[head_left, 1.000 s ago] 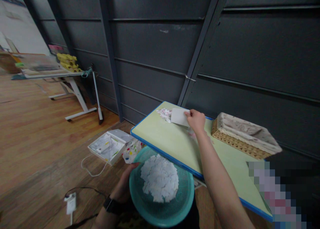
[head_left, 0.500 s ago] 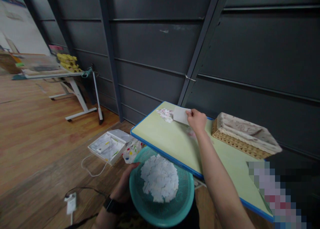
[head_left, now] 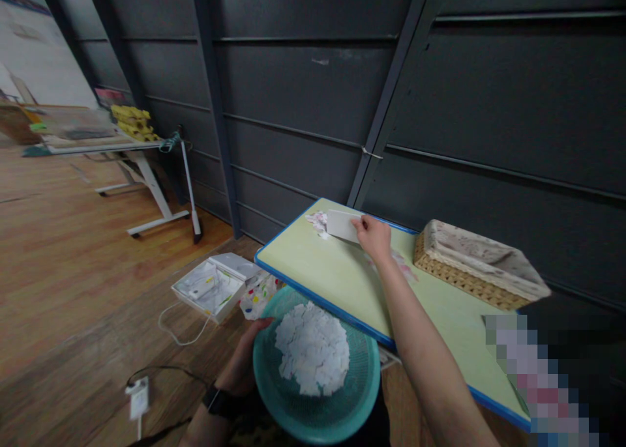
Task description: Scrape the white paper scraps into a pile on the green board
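My left hand grips the left rim of a teal mesh basket, held below the table's near edge. A heap of white paper scraps lies in the basket. My right hand reaches across the pale green, blue-edged table and pinches a white card. The card rests partly over a small pile of paper scraps at the table's far left corner. A few more scraps lie just right of my wrist.
A lined wicker basket stands at the back right of the table. On the wooden floor lie an open white box, a spotted bag and a cable with plug. A dark panelled wall is behind; another table stands far left.
My right hand has slid the white card leftward and farther back, over the scrap pile at the table's corner. The left hand and teal basket have stayed still.
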`<action>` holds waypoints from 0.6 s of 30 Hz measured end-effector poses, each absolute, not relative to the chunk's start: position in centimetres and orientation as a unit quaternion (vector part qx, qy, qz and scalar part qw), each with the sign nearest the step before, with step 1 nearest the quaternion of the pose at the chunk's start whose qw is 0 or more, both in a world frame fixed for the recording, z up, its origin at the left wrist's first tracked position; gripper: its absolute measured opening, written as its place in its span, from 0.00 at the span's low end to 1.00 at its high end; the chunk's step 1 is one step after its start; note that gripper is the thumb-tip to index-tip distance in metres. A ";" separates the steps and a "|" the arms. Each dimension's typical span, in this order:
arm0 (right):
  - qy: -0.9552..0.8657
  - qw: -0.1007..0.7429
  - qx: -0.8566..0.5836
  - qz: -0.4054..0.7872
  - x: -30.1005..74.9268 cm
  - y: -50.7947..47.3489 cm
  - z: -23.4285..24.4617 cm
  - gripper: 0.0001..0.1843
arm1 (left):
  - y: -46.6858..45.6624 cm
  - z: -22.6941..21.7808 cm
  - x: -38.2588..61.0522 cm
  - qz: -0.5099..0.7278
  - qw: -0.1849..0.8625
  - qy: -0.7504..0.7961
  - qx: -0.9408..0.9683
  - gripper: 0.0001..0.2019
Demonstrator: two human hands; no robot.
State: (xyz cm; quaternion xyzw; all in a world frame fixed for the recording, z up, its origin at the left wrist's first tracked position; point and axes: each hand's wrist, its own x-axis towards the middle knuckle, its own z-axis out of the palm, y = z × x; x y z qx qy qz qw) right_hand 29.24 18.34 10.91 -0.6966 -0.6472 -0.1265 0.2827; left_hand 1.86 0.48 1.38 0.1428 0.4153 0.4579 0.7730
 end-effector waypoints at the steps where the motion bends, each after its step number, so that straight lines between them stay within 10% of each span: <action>1: -0.653 0.288 -0.690 -0.124 29.3 18.4 10.8 0.19 | 0.5 1.4 1.9 0.457 0.771 0.421 0.140 0.06; 18: -0.679 0.357 -0.635 -0.092 29.1 18.4 10.6 0.18 | 0.4 1.1 1.8 0.461 0.774 0.411 0.142 0.06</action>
